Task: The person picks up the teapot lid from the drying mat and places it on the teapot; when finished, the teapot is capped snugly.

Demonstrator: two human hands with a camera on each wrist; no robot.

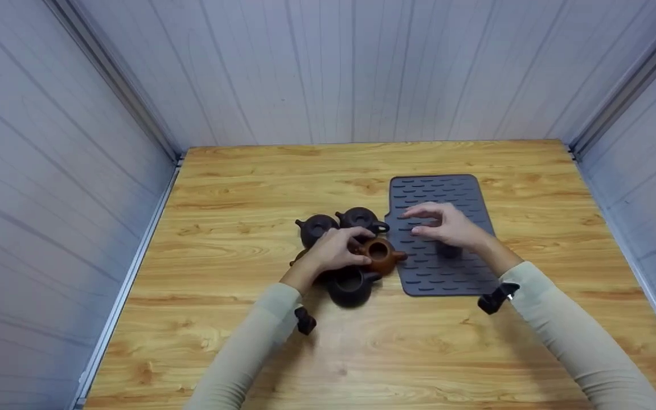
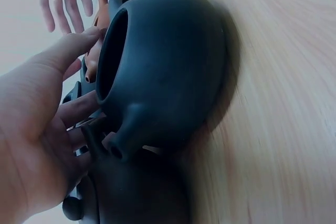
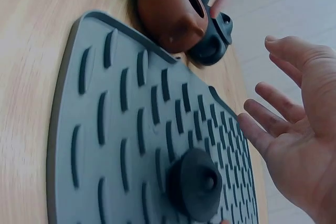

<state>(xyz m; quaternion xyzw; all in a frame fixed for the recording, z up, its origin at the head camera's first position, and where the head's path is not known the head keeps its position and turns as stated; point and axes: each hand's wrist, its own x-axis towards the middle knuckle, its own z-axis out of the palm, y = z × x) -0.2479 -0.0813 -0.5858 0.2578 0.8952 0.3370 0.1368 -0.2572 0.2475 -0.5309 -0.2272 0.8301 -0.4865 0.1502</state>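
My left hand [image 1: 333, 250] grips the left side of an orange-brown teapot [image 1: 382, 263], thumb and index finger on either side of it. The teapot has no lid on, and its round mouth shows. A lidless black teapot [image 2: 173, 61] stands close in front, below the left thumb in the head view. Over a grey ridged mat [image 1: 439, 279], my right hand [image 1: 447, 225] hovers with thumb and fingers spread and nothing between them. Under its palm, a dark lid [image 3: 197, 184] with a round knob lies on the mat. A small orange bit peeks in beside it at the right wrist view's bottom edge.
Two dark lidded teapots, one on the left [image 1: 316, 228] and one on the right [image 1: 357, 217], stand behind the left hand. Another brownish teapot [image 1: 298, 257] is mostly hidden under that hand. White panel walls enclose the wooden table [image 1: 237, 228] at the back and sides.
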